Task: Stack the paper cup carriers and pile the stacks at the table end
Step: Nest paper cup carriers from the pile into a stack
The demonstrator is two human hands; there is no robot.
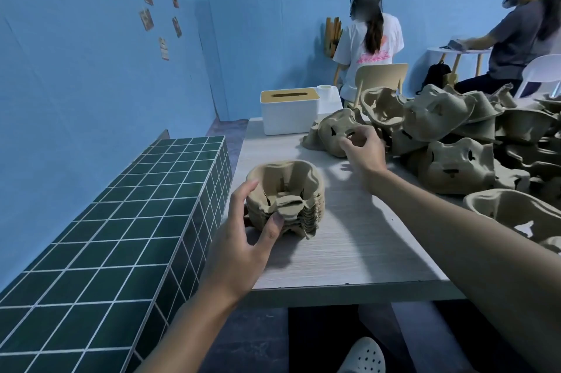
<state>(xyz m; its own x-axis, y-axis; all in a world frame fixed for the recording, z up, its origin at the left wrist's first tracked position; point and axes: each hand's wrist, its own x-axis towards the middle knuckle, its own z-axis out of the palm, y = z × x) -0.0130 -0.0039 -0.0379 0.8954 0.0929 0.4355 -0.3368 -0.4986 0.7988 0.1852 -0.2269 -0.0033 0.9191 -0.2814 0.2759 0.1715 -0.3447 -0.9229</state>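
the pale wood-grain counter [349, 236] runs away toward 12 o'clock, with a dark green tiled ledge [121, 236] alongside it at 9 o'clock. a big loose heap of brown moulded-pulp cup carriers [455, 135] covers the counter from 1 to 3 o'clock, tumbled at all angles. a white tissue box with a tan lid [288, 114] stands at the far end, at 12 o'clock, near the heap's edge.

the nested stack of carriers [288, 190] sits on the counter at 7 o'clock from the heap, near the counter's 9 o'clock edge. the left hand [243, 239] holds it, thumb clamped on the front rim and fingers curled round its 9 o'clock side. at the heap's 9 o'clock fringe lies a single upturned carrier [332, 132]; the right hand [362, 145] pinches its rim, fingers curled together on it.

risks as i judge them: the pinched carrier leans against its neighbours, so lifting it may drag others out or topple part of the heap. the soft pulp rim could tear under a narrow pinch. the stack looks slightly uneven at the front, so a carrier set on crooked may fail to nest, and the stack could slide off the near edge.
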